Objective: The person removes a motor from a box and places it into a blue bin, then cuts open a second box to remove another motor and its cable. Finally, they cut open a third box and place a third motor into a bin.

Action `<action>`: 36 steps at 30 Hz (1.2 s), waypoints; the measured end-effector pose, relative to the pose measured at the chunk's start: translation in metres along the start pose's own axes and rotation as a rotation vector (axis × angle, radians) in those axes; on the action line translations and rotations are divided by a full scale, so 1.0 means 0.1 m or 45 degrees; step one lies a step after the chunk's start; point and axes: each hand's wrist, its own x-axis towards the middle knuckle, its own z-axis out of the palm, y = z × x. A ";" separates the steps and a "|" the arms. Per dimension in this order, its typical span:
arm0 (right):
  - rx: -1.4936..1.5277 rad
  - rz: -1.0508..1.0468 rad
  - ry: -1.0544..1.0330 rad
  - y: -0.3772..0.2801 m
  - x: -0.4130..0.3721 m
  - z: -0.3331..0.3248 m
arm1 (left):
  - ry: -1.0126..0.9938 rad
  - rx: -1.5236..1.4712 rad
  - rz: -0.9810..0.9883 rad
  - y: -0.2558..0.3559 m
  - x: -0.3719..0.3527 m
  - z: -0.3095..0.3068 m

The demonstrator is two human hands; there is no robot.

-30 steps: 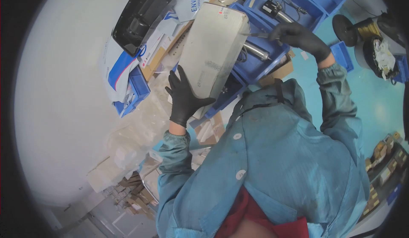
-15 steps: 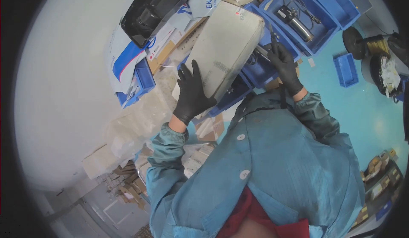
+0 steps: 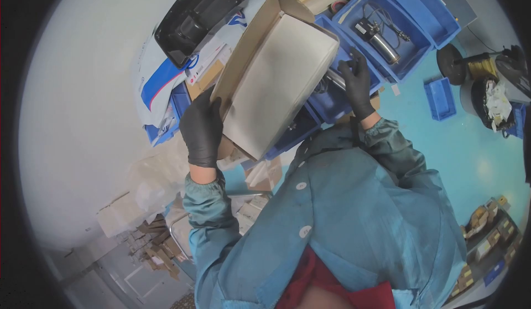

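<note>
My left hand (image 3: 202, 130), in a black glove, grips the raised lid (image 3: 246, 46) of a long cardboard box by its near left end. Inside the opened box a smooth white surface (image 3: 282, 76) shows. To the right of the box is my right hand (image 3: 357, 86), also black-gloved, its fingers curled over a blue bin (image 3: 338, 101). What it holds is too dark to make out. In that bin a silver cylinder (image 3: 334, 79) lies beside the box's edge.
Another blue bin (image 3: 412, 49) holds a metal cylinder with a cable (image 3: 381, 40). A black moulded tray (image 3: 204, 18) lies on printed plastic bags (image 3: 160, 85) at the upper left. A small blue bin (image 3: 440, 99) sits on the turquoise floor (image 3: 415, 143).
The box was closed with my left hand spread flat on top; now its lid is swung up toward the left in my left hand. The slim dark tool in my right hand no longer shows clearly.
</note>
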 end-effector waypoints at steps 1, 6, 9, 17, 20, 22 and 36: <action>-0.007 0.007 0.036 0.03 0.05 -0.04 | 0.050 -0.046 0.009 0.01 0.02 0.03; 0.005 0.112 -0.217 0.08 0.22 -0.25 | 0.275 -0.115 0.196 0.01 0.04 0.08; 0.064 0.356 -0.423 0.14 0.29 -0.38 | 0.305 -0.114 0.190 0.02 0.01 0.00; 0.059 0.187 -0.566 0.31 0.21 -0.47 | 0.318 0.006 0.202 0.29 -0.01 -0.20; 0.323 0.001 -0.600 0.41 0.09 -0.50 | 0.306 0.020 0.204 0.48 0.01 -0.31; 0.221 -0.288 -0.597 0.78 0.09 -0.43 | 0.285 0.018 0.223 0.62 0.05 -0.38; 1.027 0.128 -0.787 1.33 -0.14 -0.31 | 0.183 -0.022 0.561 0.93 -0.15 -0.95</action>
